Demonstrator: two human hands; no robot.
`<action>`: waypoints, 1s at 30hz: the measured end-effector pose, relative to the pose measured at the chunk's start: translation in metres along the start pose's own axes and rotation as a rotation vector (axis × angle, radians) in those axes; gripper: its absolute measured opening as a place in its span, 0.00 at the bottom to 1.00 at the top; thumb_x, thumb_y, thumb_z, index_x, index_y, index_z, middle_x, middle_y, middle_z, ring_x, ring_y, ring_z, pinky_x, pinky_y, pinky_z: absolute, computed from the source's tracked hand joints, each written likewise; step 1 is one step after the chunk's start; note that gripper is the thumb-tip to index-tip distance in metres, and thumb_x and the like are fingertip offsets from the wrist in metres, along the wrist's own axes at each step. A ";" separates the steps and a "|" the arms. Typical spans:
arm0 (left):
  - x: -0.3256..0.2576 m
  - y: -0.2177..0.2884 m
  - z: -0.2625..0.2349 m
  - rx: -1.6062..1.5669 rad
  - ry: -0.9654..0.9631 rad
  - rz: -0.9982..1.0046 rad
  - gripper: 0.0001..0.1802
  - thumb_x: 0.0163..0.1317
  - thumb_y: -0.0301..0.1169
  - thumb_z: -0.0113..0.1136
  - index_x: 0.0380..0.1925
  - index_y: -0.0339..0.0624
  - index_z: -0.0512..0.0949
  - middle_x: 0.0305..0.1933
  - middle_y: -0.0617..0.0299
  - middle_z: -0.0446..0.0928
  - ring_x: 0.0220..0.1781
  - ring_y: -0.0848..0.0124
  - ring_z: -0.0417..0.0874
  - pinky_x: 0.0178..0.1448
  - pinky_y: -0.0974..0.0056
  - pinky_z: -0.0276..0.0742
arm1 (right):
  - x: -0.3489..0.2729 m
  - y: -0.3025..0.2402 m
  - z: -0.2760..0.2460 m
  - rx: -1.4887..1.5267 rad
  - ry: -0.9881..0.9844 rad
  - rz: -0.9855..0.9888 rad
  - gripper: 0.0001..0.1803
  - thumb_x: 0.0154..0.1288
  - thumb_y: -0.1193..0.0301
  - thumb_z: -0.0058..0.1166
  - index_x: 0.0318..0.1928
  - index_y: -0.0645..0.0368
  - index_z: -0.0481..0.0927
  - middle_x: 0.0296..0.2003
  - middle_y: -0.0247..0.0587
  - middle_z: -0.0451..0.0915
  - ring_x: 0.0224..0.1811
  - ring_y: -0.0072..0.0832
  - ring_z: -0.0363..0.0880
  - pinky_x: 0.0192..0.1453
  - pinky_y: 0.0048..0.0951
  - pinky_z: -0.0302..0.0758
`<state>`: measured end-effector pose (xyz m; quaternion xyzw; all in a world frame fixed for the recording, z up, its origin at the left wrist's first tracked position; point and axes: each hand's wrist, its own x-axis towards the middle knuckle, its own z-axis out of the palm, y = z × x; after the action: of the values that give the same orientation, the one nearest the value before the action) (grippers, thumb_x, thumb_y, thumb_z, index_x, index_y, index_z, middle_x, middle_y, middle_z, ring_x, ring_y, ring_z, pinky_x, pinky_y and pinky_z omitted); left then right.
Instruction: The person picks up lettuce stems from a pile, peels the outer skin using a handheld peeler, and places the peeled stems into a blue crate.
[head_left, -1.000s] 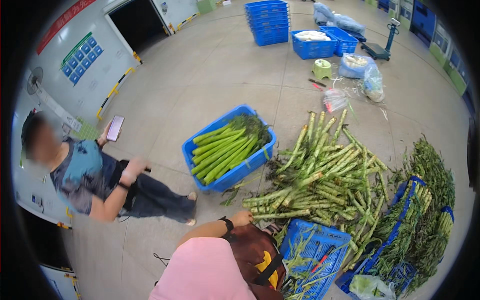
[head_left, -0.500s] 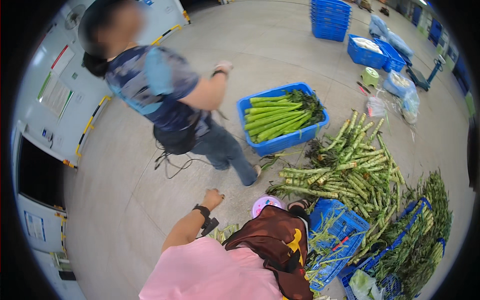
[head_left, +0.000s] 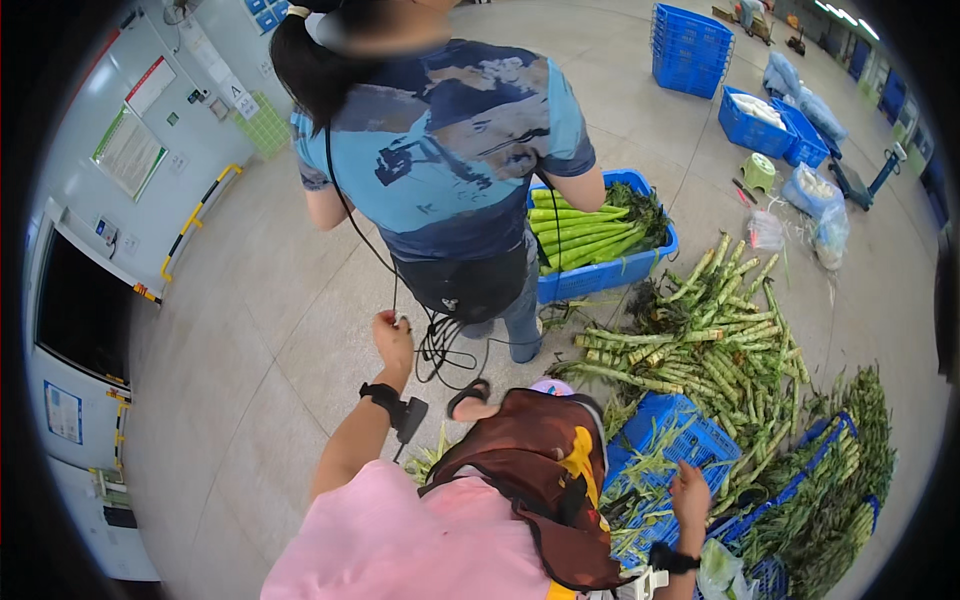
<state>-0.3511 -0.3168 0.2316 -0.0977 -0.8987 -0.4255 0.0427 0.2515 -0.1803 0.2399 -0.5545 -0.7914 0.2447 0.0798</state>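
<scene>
My left hand [head_left: 393,345] is raised behind another person, its fingers closed on a thin black cable [head_left: 395,290] that hangs from that person's back and waist. The cable's loose coils [head_left: 440,350] dangle beside my fingers. My right hand [head_left: 690,493], fingers loosely apart and holding nothing, hovers over the right side of a tipped blue crate [head_left: 705,443] strewn with green peelings [head_left: 630,490]. A brown apron [head_left: 520,440] covers my lap. Each of my wrists wears a black band.
The other person [head_left: 460,150] stands close in front, back toward me. Beyond is a blue crate of peeled green stalks [head_left: 590,235]. Unpeeled stalks [head_left: 700,340] lie heaped to the right, with leafy bundles [head_left: 830,480] nearer. Stacked blue crates [head_left: 690,50] and a green stool [head_left: 758,172] stand farther off.
The other person has moved right and turned their back to me. My left hand has reached forward to the cable. My right hand has come into view over the tipped crate.
</scene>
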 end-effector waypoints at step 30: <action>-0.078 0.028 0.030 -0.684 -0.727 -0.261 0.15 0.59 0.21 0.57 0.47 0.36 0.72 0.46 0.63 0.75 0.45 0.78 0.74 0.44 0.72 0.71 | 0.158 -0.382 0.140 0.166 -0.124 -0.595 0.08 0.62 0.67 0.54 0.35 0.57 0.81 0.29 0.45 0.82 0.31 0.45 0.81 0.33 0.41 0.76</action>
<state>-0.2690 -0.2871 0.2217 -0.1344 -0.6697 -0.6353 -0.3603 -0.1833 -0.1786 0.2778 -0.2740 -0.8997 0.3077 0.1443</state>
